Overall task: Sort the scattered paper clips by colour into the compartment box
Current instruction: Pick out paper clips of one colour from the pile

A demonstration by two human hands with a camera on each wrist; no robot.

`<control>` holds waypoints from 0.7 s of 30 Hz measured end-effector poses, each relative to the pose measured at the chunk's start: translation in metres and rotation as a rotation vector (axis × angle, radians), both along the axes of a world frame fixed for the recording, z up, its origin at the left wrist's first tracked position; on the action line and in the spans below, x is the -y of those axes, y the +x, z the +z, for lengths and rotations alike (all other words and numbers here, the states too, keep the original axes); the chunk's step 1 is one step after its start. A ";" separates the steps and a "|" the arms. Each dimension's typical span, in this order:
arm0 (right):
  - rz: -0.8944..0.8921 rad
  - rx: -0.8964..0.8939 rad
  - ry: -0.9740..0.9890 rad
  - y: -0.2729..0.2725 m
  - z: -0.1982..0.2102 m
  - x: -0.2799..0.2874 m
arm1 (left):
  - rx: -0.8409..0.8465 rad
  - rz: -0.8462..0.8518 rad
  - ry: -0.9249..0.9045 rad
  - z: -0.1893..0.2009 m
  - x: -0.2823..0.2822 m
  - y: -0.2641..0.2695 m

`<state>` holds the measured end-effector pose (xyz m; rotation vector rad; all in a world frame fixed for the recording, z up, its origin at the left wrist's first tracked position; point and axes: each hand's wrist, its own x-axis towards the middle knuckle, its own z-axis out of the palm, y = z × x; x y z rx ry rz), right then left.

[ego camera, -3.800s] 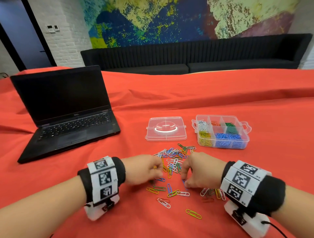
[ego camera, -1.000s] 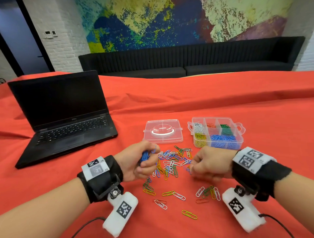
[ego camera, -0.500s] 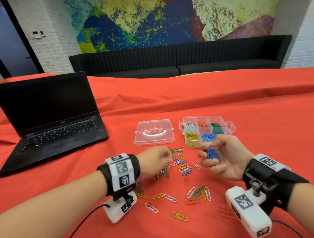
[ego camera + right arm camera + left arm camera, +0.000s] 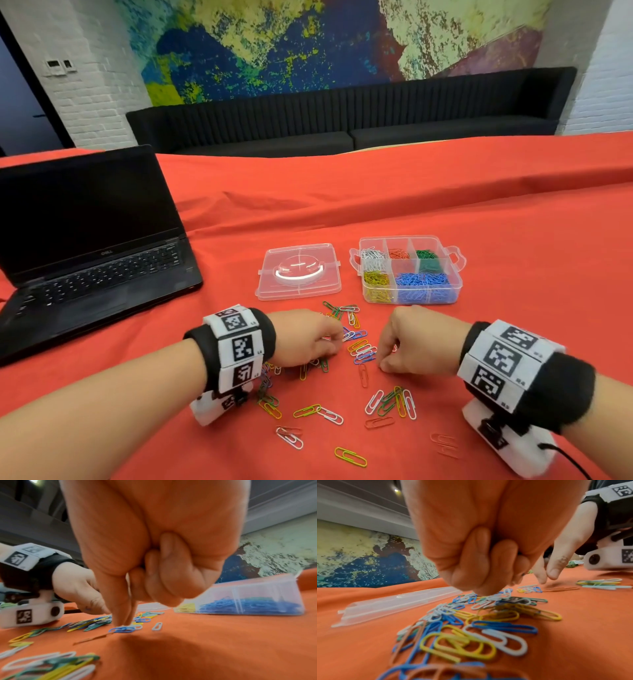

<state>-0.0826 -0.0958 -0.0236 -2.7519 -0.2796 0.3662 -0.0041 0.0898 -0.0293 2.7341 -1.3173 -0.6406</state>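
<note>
The clear plastic compartment box (image 4: 411, 296) already holds sorted white, red, green, yellow and blue clips. Many coloured paper clips (image 4: 359, 349) remain scattered just before it. Left hand (image 4: 305, 337): grip indeterminate. Right hand (image 4: 137, 561): grip pinches a blue clip (image 4: 122, 630).

Right hand (image 4: 137, 555) fingertips (image 4: 120, 622) touch blue clip (image 4: 122, 629) — others curled.

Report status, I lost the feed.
Left hand and right hand down on loose paper clips, grips unclear. Compartment box open. Nothing in the way.
</note>
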 end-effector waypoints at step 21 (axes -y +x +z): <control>-0.038 -0.043 -0.125 0.003 -0.002 0.005 | 0.147 0.134 0.014 -0.004 0.040 0.003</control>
